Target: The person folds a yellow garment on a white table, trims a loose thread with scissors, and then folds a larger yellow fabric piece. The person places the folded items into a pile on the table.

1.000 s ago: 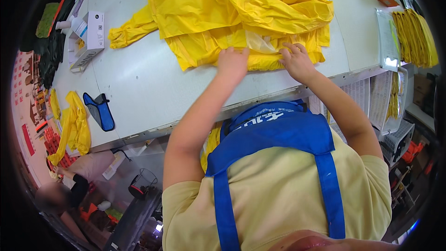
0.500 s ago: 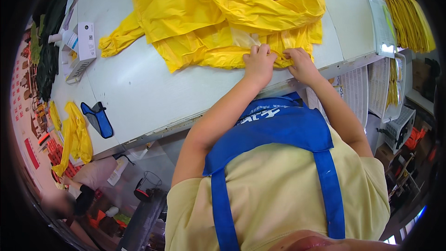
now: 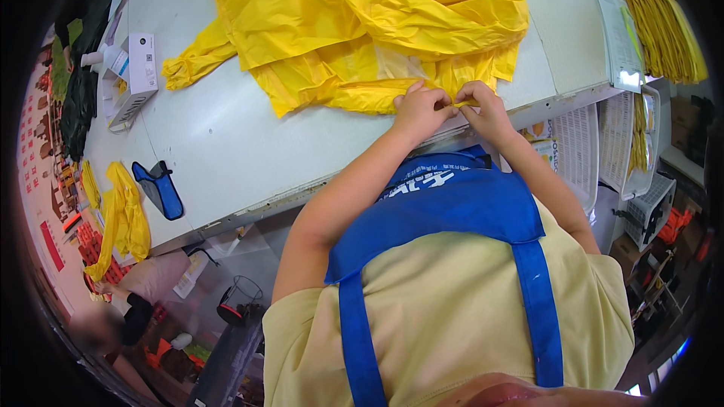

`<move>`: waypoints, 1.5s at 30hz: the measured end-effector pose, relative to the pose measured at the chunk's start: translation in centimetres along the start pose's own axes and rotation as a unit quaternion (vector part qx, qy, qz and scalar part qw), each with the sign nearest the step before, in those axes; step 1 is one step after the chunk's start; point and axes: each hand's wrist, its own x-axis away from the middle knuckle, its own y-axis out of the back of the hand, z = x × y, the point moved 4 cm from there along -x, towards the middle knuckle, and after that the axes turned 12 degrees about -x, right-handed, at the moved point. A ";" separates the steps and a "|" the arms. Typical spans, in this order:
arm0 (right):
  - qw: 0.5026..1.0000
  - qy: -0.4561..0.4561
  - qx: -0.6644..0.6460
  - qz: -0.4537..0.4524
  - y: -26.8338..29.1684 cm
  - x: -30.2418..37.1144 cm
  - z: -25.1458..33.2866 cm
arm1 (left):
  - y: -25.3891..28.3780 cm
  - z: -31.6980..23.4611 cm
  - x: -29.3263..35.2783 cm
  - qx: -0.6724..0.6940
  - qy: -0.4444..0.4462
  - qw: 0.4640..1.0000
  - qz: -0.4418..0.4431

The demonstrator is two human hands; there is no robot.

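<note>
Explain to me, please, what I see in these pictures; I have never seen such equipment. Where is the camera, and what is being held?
There is no machine here: a person works with two bare hands. The view comes from the left of two fisheye cameras worn on the head, looking down, so straight edges look bent. Below are the person's own shirt and blue apron.

On the white table a yellow garment is spread, one sleeve pointing left. The left hand and right hand pinch its near edge, close together. Farther left are a blue-and-grey pouch and an open white box.
</note>
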 end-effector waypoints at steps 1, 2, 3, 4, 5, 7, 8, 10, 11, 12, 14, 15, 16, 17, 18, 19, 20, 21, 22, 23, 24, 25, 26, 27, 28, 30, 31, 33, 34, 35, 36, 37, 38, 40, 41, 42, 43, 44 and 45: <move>1.000 -0.006 -0.005 -0.001 0.1 0.0 0.0 | -0.1 0.4 -0.1 0.016 -0.004 1.000 -0.006; 1.000 -0.011 -0.009 -0.003 0.2 0.1 0.1 | -0.1 0.8 -0.1 0.031 -0.009 0.999 -0.011; 1.000 0.015 0.016 0.010 0.2 0.0 0.5 | 0.1 0.8 0.0 0.047 -0.012 0.999 -0.018; 0.998 0.041 0.042 0.022 0.3 -0.1 1.1 | 0.2 0.6 0.0 0.016 -0.003 1.000 -0.024; 0.995 0.067 0.067 0.034 0.4 -0.2 1.6 | 0.1 0.1 0.1 -0.015 0.007 0.999 -0.030; 0.987 0.076 0.130 0.054 0.4 -0.3 2.7 | 0.3 -0.8 0.7 -0.054 0.007 0.996 -0.065; 0.981 0.081 0.162 0.064 0.2 -0.4 3.0 | 0.3 -1.2 1.2 -0.063 -0.001 0.993 -0.095; 0.973 0.091 0.200 0.068 0.3 -0.2 3.2 | 0.7 -1.8 1.5 -0.101 -0.010 0.984 -0.146; 0.969 0.095 0.218 0.071 0.3 -0.2 3.2 | 1.2 -1.9 1.5 -0.130 -0.008 0.977 -0.169; 0.968 0.102 0.220 0.063 0.5 -0.2 3.3 | 1.8 -1.9 1.6 -0.159 -0.005 0.968 -0.193; 0.966 0.117 0.225 0.048 0.9 -0.3 3.6 | 3.0 -2.1 2.3 -0.181 -0.002 0.962 -0.206; 0.965 0.121 0.228 0.041 1.2 -0.3 3.6 | 3.7 -1.9 2.5 -0.192 -0.002 0.958 -0.212; 0.964 0.126 0.230 0.035 1.5 -0.2 3.5 | 4.1 -0.5 2.5 -0.238 0.045 0.940 -0.241; 0.963 0.132 0.232 0.030 1.9 0.0 3.5 | 4.8 1.4 2.5 -0.281 0.092 0.917 -0.268; 0.964 0.110 0.240 0.021 2.8 0.4 2.9 | 6.5 4.0 3.0 -0.276 0.145 0.912 -0.266; 0.964 0.092 0.248 0.013 4.1 0.8 2.2 | 8.7 6.7 3.7 -0.270 0.199 0.904 -0.266; 0.964 0.073 0.257 0.006 5.0 1.0 2.0 | 10.3 7.7 5.3 -0.279 0.178 0.901 -0.281; 0.965 0.055 0.250 0.060 4.8 1.0 2.0 | 11.3 8.1 7.0 -0.289 0.156 0.897 -0.294; 0.962 0.041 0.242 0.115 4.6 0.7 2.5 | 11.0 8.9 7.8 -0.317 0.160 0.906 -0.228; 0.957 0.026 0.234 0.170 4.4 0.3 2.9 | 10.1 9.9 8.6 -0.344 0.164 0.911 -0.160; 0.965 0.020 0.205 0.165 4.3 -0.8 3.4 | 9.7 10.5 8.6 -0.369 0.165 0.910 -0.096; 0.966 0.081 0.230 0.083 4.5 -2.5 4.4 | 10.4 9.3 8.1 -0.360 0.162 0.917 -0.061; 0.958 0.140 0.252 0.000 4.6 -4.5 5.3 | 11.4 7.8 7.5 -0.350 0.160 0.923 -0.026; 0.949 0.141 0.277 -0.045 4.4 -6.7 5.8 | 11.8 6.5 7.1 -0.340 0.159 0.927 0.012; 0.938 0.146 0.301 -0.089 4.5 -9.0 6.0 | 11.5 6.3 6.3 -0.233 0.141 0.962 -0.012; 0.914 0.026 0.404 0.024 4.5 -13.0 3.5 | 10.8 6.3 3.0 -0.014 0.093 0.994 -0.063; 0.889 -0.036 0.450 0.081 4.4 -14.1 2.7 | 9.4 5.9 1.1 0.107 0.120 0.987 0.003; 0.957 -0.057 0.278 0.056 4.8 -15.1 4.4 | 7.0 3.5 -1.0 0.326 0.133 0.932 0.088; 0.979 -0.069 0.187 0.049 4.9 -15.2 5.6 | 6.1 1.9 -1.3 0.424 0.122 0.891 0.109; 0.986 -0.080 0.132 0.062 4.8 -15.0 7.3 | 5.8 0.6 -1.5 0.516 0.108 0.840 0.127; 0.990 -0.093 0.078 0.074 4.7 -14.3 9.8 | 6.8 -0.2 -1.7 0.580 0.076 0.809 0.054; 0.990 -0.107 0.023 0.083 4.6 -13.5 11.3 | 8.0 -1.1 -1.7 0.636 0.044 0.770 -0.018; 0.992 -0.100 -0.022 0.074 4.7 -12.7 12.1 | 9.2 -1.9 -1.5 0.685 0.013 0.724 -0.087; 0.988 -0.087 -0.115 0.051 5.3 -11.5 12.9 | 11.8 -2.0 -0.4 0.694 -0.002 0.708 -0.131; 0.981 -0.092 -0.170 0.018 6.0 -11.4 12.6 | 13.2 -1.6 0.2 0.697 -0.010 0.701 -0.153; 0.969 -0.095 -0.227 -0.011 6.5 -11.2 12.0 | 14.3 -1.4 1.2 0.699 -0.029 0.697 -0.158; 0.953 -0.099 -0.283 -0.041 7.0 -11.0 11.5 | 15.2 -1.2 2.3 0.700 -0.048 0.694 -0.163; 0.941 -0.096 -0.319 -0.059 7.5 -10.7 11.6 | 15.9 -1.0 3.1 0.700 -0.067 0.691 -0.167; 0.929 -0.073 -0.354 -0.079 7.5 -10.6 12.3 | 16.1 -0.3 3.8 0.701 -0.064 0.690 -0.169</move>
